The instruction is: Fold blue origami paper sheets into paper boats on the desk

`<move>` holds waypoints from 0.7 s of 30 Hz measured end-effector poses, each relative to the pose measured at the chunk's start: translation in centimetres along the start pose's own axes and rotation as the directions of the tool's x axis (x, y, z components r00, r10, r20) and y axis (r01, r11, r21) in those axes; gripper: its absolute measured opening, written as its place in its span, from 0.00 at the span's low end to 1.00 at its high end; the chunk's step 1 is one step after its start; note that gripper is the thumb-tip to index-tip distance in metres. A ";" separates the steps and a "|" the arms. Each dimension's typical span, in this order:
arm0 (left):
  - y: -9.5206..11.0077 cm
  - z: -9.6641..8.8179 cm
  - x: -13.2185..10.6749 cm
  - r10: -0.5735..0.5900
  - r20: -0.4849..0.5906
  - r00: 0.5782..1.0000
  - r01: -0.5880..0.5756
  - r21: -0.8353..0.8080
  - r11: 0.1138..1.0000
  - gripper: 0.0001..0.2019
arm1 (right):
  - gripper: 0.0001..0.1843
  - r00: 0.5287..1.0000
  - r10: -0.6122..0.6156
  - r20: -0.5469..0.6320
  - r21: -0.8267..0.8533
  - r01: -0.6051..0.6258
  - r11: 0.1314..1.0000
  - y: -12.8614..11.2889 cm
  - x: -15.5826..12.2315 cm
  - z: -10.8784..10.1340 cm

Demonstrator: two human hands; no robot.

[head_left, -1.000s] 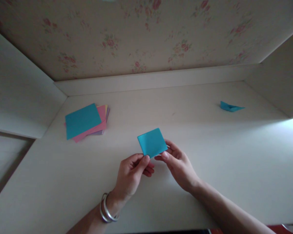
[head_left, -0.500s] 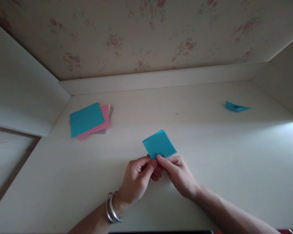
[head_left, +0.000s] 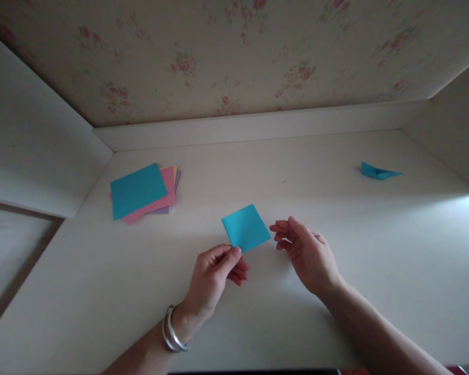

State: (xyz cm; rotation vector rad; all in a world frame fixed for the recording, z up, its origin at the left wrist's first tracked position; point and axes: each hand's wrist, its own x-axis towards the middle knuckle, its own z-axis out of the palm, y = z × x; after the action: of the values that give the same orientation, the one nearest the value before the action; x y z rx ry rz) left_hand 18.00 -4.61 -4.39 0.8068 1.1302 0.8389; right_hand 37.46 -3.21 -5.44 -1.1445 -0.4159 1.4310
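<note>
A blue folded paper square (head_left: 247, 227) is pinched at its near corner between the thumb and fingers of my left hand (head_left: 214, 276). The square tilts a little, its far corner pointing away from me. To its right, my right hand (head_left: 307, 255) is off the paper, fingers loosely bent and apart with nothing between them. Its fingertips come close to the paper's right corner without touching. Two silver bangles (head_left: 172, 329) circle my left wrist.
On the white desk (head_left: 336, 219), a fanned stack of coloured paper (head_left: 138, 190) lies at the left, blue on top of pink, purple and yellow. A small blue paper boat (head_left: 380, 172) sits at the far right. Flowered wallpaper (head_left: 203, 62) rises behind the back ledge.
My right hand has let go of the paper and moved right and slightly away from me. My left hand has shifted a little to the left, carrying the square.
</note>
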 end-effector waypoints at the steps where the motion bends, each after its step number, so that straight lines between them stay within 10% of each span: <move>1: 0.0 -0.1 0.0 0.003 0.000 1.000 -0.003 0.009 1.000 0.17 | 0.18 1.000 -0.007 0.024 -0.016 0.007 1.000 -0.1 0.0 -0.1; 11: -0.3 -0.4 0.3 0.175 0.062 0.983 -0.185 0.415 0.891 0.16 | 0.14 0.945 -0.120 0.304 -0.341 0.225 0.913 0.6 -1.2 -0.5; 21: -0.1 -1.1 0.3 0.173 0.182 0.968 -0.220 0.281 0.934 0.24 | 0.15 0.927 -0.070 0.368 -0.258 0.174 0.951 -1.7 0.5 -1.7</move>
State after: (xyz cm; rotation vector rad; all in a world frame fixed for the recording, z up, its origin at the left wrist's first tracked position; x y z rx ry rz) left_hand 17.05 -4.27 -4.82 1.2344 1.0631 0.7630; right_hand 39.87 -2.93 -5.06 -1.0619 -0.9619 1.5004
